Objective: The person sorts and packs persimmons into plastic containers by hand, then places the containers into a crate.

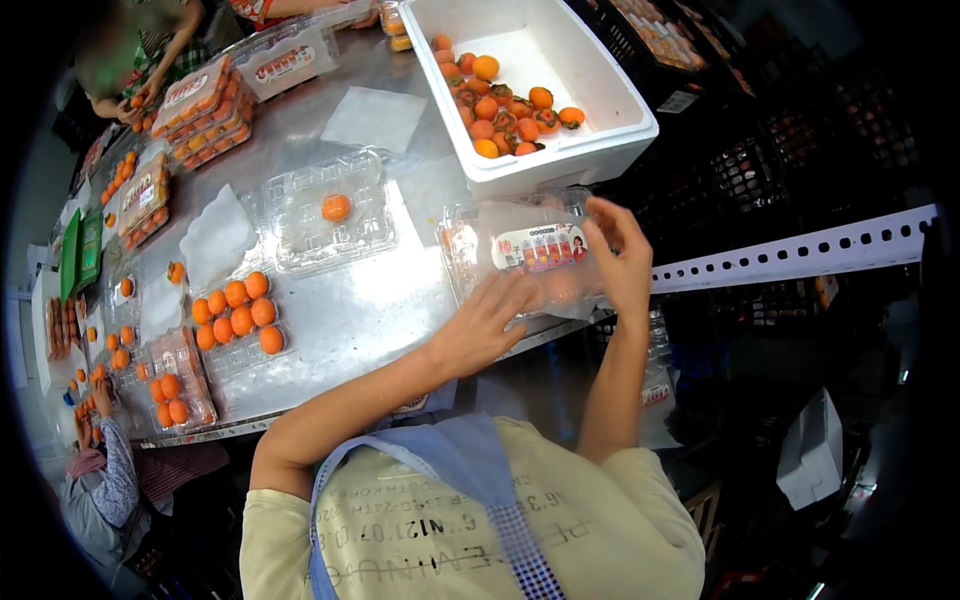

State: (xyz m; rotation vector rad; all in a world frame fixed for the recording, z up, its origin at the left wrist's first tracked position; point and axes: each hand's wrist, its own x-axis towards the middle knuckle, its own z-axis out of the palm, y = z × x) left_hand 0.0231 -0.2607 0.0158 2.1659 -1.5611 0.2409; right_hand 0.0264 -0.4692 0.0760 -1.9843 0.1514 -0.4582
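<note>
In front of me on the metal table lies a clear plastic clamshell box [470,255] with a printed label on its lid and orange fruit showing dimly inside. My left hand [488,318] rests on the lid's near side, fingers stretched out over the plastic. At the box's right edge, my right hand [622,262] grips the rim between curled fingers and thumb. Just behind the box stands a white foam crate [640,135] holding many loose persimmons [500,115]. To the left, an open clear tray [290,225] carries a single persimmon [336,207].
Filled trays of persimmons [240,310] and stacked packed boxes [205,110] occupy the table's left side. White liner sheets [375,119] lie about. A perforated white rail [800,248] and dark crates [740,170] are at right. Co-workers handle fruit at far left.
</note>
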